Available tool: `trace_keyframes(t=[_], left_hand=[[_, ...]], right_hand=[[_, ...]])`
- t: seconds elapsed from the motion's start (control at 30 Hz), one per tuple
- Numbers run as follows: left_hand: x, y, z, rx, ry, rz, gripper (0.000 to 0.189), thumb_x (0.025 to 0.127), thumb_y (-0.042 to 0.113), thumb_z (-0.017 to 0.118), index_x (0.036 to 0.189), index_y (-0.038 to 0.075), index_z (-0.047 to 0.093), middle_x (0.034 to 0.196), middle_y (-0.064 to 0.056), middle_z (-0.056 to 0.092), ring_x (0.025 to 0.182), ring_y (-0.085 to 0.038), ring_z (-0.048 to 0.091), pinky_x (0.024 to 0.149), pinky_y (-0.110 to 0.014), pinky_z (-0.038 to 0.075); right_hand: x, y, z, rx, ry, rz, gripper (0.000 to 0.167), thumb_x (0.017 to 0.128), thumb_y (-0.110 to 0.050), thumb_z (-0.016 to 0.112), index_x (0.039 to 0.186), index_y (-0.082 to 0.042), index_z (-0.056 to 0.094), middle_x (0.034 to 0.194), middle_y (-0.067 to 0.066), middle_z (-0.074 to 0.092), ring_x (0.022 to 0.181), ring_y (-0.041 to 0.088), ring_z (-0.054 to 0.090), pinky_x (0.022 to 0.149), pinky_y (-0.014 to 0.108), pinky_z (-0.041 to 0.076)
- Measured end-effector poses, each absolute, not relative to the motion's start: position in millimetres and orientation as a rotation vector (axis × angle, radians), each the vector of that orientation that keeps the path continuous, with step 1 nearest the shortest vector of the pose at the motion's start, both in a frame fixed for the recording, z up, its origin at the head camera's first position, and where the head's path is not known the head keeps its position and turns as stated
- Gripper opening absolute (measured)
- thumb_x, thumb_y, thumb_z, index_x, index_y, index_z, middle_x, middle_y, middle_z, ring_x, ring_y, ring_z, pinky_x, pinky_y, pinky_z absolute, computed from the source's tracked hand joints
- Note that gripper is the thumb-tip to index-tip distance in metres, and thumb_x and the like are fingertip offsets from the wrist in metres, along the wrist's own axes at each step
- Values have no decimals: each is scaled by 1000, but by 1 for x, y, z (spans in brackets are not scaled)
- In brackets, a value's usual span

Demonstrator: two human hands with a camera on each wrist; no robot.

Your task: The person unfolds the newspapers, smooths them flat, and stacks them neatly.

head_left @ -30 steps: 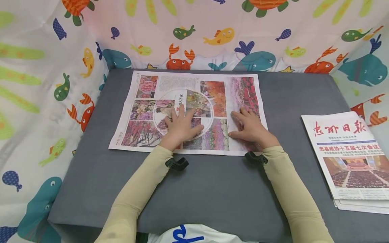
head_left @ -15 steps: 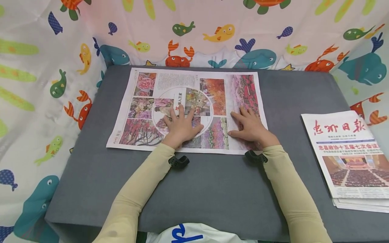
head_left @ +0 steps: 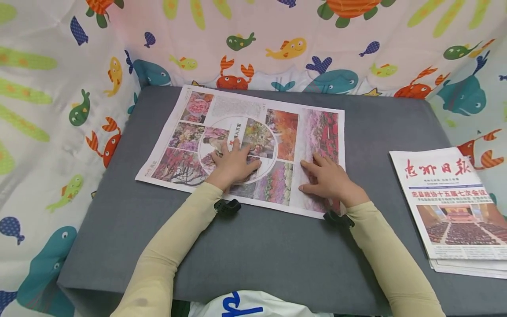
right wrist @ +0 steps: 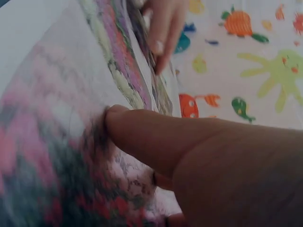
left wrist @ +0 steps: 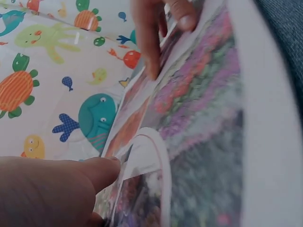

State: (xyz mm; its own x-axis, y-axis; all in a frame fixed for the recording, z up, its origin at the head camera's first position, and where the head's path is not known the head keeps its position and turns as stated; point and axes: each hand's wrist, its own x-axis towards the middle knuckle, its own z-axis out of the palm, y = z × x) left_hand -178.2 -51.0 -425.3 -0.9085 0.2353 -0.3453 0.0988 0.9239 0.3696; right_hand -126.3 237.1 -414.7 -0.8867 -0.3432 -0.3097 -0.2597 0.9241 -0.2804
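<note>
A newspaper [head_left: 277, 185] printed with colourful flower photos lies flat on the grey table, turned slightly askew. My left hand [head_left: 233, 165] rests on its middle, fingers spread over the printed white circle. On the right part of the sheet, my right hand [head_left: 328, 178] presses with fingers apart and fingertips down. In the left wrist view the thumb [left wrist: 102, 171] of the left hand lies along the paper. The right wrist view shows the right thumb [right wrist: 142, 135] touching the pink flower photo. Neither hand grips anything.
A stack of newspapers [head_left: 447, 176] with red headline characters sits at the right side of the grey table [head_left: 277, 264]. Curtains [head_left: 190, 39] printed with sea animals hang behind and to the left and right.
The newspaper has turned clockwise under my hands: its right end has come nearer and its left end has gone farther away. My right hand has moved slightly toward me.
</note>
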Motion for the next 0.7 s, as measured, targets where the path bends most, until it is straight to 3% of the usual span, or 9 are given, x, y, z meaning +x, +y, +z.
trace_keyframes(t=[0.2,0.27,0.4,0.5,0.7], left_hand=[[-184,-52,-423,211,2693,461,79,100,65,47,164,25,23,172,-16,10,157,-51,0,113,-82,10],[-186,-52,-424,187,2684,448,81,99,66,46,165,26,20,172,-19,5,157,-52,0,113,-82,11],[-193,-48,-423,175,2653,423,82,99,68,45,165,28,18,172,-22,-2,155,-56,-3,112,-83,13],[-198,-44,-419,205,2638,418,81,98,70,45,164,30,21,172,-23,1,154,-57,-2,112,-83,14],[-203,-28,-410,323,2606,399,86,93,73,51,164,33,22,172,-22,1,154,-56,-6,114,-81,15]], right_hand=[[-94,221,-411,-529,2821,-167,76,88,-51,74,150,-13,52,138,29,51,124,49,52,102,68,40],[-84,214,-410,-554,2845,-113,73,87,-52,75,146,-14,57,124,25,57,114,44,56,98,65,43],[-63,202,-407,-628,2875,-36,69,83,-53,79,139,-14,63,112,23,59,111,43,57,98,63,45],[-50,196,-405,-719,2869,-47,68,81,-52,81,137,-15,65,118,23,58,121,45,54,100,65,45],[-33,178,-402,-906,2722,-189,69,82,-47,83,140,-16,63,152,30,44,144,58,35,103,71,43]])
